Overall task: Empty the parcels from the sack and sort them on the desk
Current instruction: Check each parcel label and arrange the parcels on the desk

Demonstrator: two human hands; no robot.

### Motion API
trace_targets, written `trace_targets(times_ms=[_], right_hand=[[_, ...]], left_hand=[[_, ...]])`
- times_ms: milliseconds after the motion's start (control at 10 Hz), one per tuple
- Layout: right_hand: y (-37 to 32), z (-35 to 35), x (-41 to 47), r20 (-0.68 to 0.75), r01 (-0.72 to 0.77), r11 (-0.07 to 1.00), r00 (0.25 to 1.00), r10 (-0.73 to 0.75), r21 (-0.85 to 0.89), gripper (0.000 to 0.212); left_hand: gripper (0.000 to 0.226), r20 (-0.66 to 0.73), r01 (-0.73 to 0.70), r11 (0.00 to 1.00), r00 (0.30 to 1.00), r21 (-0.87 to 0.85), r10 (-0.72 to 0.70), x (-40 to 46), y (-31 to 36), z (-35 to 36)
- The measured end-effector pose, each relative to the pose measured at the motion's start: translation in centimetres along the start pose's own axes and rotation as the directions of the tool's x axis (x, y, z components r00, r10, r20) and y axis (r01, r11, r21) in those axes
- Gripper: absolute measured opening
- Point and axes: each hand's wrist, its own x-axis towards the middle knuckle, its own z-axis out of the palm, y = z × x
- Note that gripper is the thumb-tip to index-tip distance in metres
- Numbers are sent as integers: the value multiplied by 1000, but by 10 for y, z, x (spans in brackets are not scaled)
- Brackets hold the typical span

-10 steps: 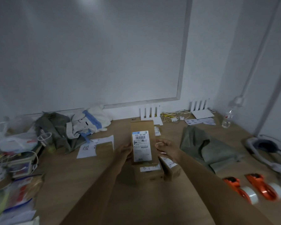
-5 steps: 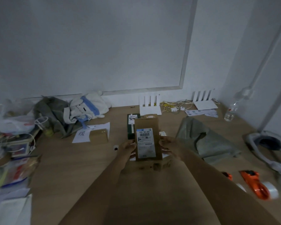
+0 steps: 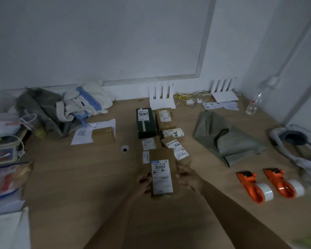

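Observation:
A brown cardboard parcel [image 3: 162, 174] with a white barcode label is held low over the wooden desk [image 3: 75, 177], my left hand [image 3: 144, 182] on its left edge and my right hand [image 3: 188, 178] on its right edge. Beyond it lie several sorted parcels: a dark green box [image 3: 145, 122], a brown box [image 3: 165, 118], and small labelled boxes [image 3: 176, 147]. One more brown box [image 3: 103, 135] sits apart on the left, on a sheet of paper. The grey-green sack [image 3: 223, 137] lies crumpled and flat to the right.
Two orange tape dispensers [image 3: 269, 184] lie at the right front. A white headset [image 3: 298, 146], a water bottle [image 3: 253, 105], two white routers [image 3: 162, 97] and cables sit along the back and right. Clothes, bags and clutter [image 3: 48, 108] fill the left side.
My view has tilted down and the held parcel has come lower and nearer to me. More of the sorted parcels behind it now show.

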Motion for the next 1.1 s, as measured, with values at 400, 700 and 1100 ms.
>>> trace_targets(times_ms=[400, 700, 1100], right_hand=[[84, 37, 18, -14, -251, 968, 968, 251, -13, 58], [114, 39, 50, -30, -264, 964, 964, 264, 16, 55], [149, 30, 87, -162, -195, 975, 971, 176, -110, 48]], left_hand=[[11, 6, 131, 991, 991, 17, -131, 4, -83, -21], [23, 85, 244, 969, 967, -32, -240, 49, -130, -35], [21, -18, 283, 956, 958, -73, -285, 74, -138, -17]])
